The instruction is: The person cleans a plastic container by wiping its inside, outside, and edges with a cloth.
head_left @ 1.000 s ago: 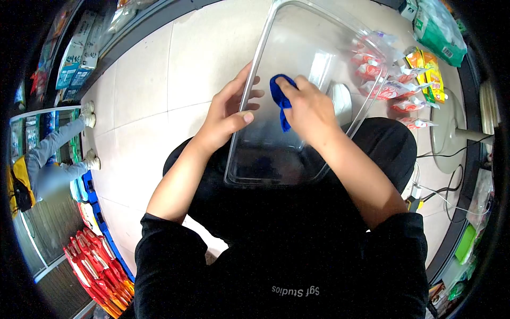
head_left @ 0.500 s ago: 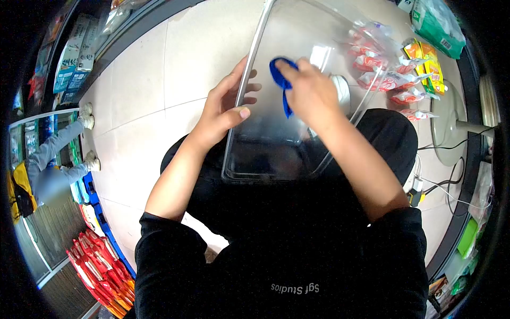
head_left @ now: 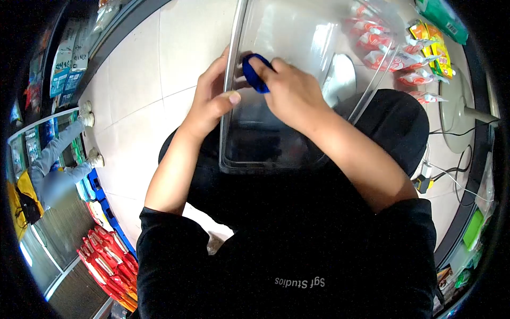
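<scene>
A clear plastic bin (head_left: 276,166) rests on my lap, tilted so its open inside faces me. My left hand (head_left: 212,98) grips its left wall, thumb on the near side and fingers behind the plastic. Inside the bin, my right hand (head_left: 295,95) presses a dark blue cloth (head_left: 256,74) near the left wall with its fingertips. Part of the cloth is hidden under those fingers. Through the clear plastic a white shoe (head_left: 341,80) shows on the right.
Red-and-white packets (head_left: 417,77) and yellow packets (head_left: 438,50) lie on the tiled floor at right, beside a pedestal base (head_left: 458,117) and cables (head_left: 451,178). Red packages (head_left: 109,263) fill the lower left. Another person (head_left: 50,159) stands at the left by shelves.
My right hand has moved the blue cloth left across the bin's inside, to near the left wall. The bin has shifted slightly left, my left hand still holding its side.
</scene>
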Action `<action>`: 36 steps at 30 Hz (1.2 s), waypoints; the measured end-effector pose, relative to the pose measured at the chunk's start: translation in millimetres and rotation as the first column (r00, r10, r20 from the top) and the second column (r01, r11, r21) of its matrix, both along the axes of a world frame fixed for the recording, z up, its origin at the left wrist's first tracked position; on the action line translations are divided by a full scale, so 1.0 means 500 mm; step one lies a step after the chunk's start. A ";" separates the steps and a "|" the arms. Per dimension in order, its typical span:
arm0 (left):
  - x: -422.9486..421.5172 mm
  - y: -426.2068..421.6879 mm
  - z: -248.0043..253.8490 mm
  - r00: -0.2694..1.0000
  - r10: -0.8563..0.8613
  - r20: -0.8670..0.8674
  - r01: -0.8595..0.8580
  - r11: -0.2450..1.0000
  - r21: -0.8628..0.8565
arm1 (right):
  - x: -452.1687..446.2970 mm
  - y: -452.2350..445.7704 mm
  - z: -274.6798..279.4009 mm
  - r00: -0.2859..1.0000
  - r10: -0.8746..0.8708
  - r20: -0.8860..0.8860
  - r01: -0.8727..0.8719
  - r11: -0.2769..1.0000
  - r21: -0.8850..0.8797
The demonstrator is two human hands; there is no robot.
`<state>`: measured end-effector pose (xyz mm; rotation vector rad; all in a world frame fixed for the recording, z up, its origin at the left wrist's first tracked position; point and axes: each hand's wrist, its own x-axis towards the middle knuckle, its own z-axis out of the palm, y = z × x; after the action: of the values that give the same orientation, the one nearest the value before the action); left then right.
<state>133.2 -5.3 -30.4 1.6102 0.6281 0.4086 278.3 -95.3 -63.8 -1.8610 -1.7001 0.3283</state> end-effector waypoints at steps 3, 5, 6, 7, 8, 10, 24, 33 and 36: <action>0.011 -0.004 0.003 1.000 -0.019 0.022 0.020 0.999 -0.035 | 0.054 0.033 0.022 0.994 -0.105 0.020 0.104 0.992 0.075; 0.015 -0.008 0.007 0.999 -0.036 0.025 0.036 0.999 -0.022 | 0.085 0.058 0.034 0.981 -0.194 0.007 0.192 0.973 0.132; 0.015 -0.008 0.007 0.999 -0.041 0.023 0.041 0.999 -0.022 | 0.076 0.052 0.024 0.980 -0.199 0.006 0.197 0.972 0.132; 0.013 -0.005 0.004 1.000 -0.013 0.011 0.014 0.998 -0.055 | 0.056 0.041 0.006 0.989 -0.144 0.041 0.140 0.987 0.078; 0.011 -0.002 0.001 1.000 0.018 -0.001 -0.018 0.996 -0.087 | 0.038 0.029 -0.009 0.994 -0.082 0.075 0.081 0.996 0.023; -0.001 0.008 -0.012 0.998 0.005 0.059 0.001 0.995 -0.101 | 0.005 0.002 0.006 1.000 -0.004 0.005 0.004 0.999 -0.047; 0.001 0.002 -0.013 0.990 -0.033 0.138 0.048 0.993 -0.105 | 0.054 -0.001 0.019 0.999 -0.040 -0.007 0.040 0.999 -0.010; 0.019 -0.005 0.000 0.998 0.063 -0.019 -0.065 0.994 -0.089 | 0.048 -0.005 0.018 1.000 0.007 -0.028 -0.012 0.987 -0.157; 0.019 -0.008 0.002 0.990 0.119 -0.073 -0.126 0.987 -0.099 | 0.056 0.007 0.005 0.998 0.034 -0.059 -0.043 0.985 -0.164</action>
<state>142.7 -9.4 -29.6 1.4962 0.7897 0.4074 306.4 -92.0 -61.1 -1.9184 -1.7180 0.5475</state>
